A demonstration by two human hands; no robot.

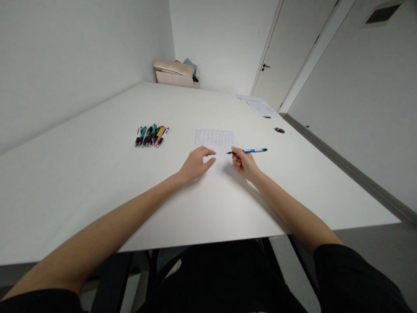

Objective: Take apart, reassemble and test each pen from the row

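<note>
Blue pen [256,151] in right grip [246,165], cloth-topped box [174,78] beyond table [97,174]

Pen [256,150]: blue-black, near-level, tip leftward | Paper [214,138]: white, flat beneath pen tip, rows of apparent writing

On the table [81,174]: pens [151,136], left; sheet [214,137], centre; left hand [196,163] and right hand [244,164] at its near part, single pen [256,151] in the latter; papers [260,105], far right.

Text rows [214,137] on the paper [220,151] — illegibly small
</note>
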